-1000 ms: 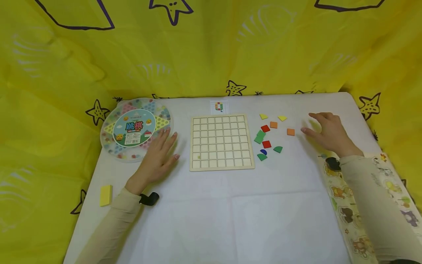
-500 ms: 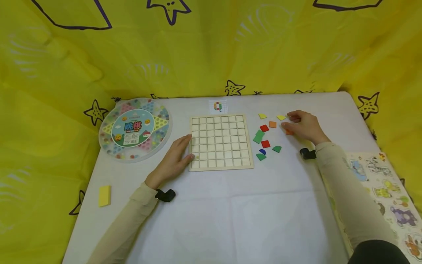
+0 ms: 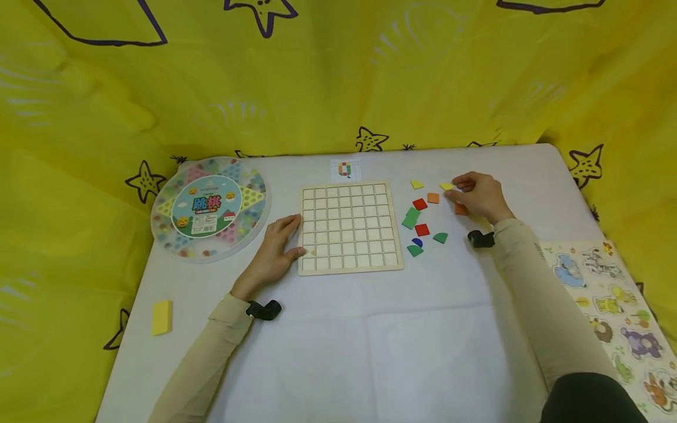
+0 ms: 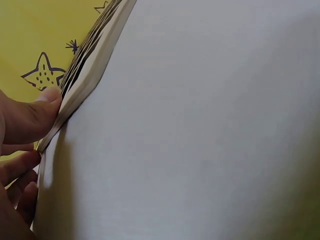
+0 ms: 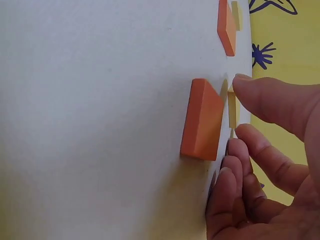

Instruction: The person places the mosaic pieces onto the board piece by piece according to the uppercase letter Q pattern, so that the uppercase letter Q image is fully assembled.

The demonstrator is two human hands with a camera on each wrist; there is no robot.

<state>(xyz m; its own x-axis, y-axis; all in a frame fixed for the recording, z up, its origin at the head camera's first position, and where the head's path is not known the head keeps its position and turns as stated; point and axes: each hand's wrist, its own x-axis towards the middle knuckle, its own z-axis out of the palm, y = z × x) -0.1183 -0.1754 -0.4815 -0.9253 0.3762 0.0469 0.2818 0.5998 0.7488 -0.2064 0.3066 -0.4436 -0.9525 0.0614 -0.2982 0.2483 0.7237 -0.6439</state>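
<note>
In the head view, a wooden grid board [image 3: 351, 229] lies mid-table. My left hand [image 3: 272, 252] holds its left edge; the left wrist view shows the thumb [image 4: 37, 115] against the board's rim [image 4: 90, 82] and the other fingers lower along the side. My right hand [image 3: 482, 197] is at the scattered pieces, thumb and forefinger pinching a yellow fan-shaped piece [image 3: 446, 186] at the table surface. In the right wrist view the yellow piece [image 5: 232, 110] shows between the two fingertips. An orange square [image 5: 202, 120] lies just beside them, partly under the hand in the head view.
Red squares [image 3: 421, 230], green pieces [image 3: 411, 217], a blue half-round [image 3: 417, 242] and another yellow piece [image 3: 417, 184] lie right of the board. A pattern card [image 3: 345, 170] sits behind it. Around are a round checkers set [image 3: 206, 205], yellow block [image 3: 161, 318] and animal puzzle [image 3: 608, 305].
My left hand has moved right from near the checkers set onto the board's left edge. My right hand has come left and down to the yellow piece. The view has shifted slightly.
</note>
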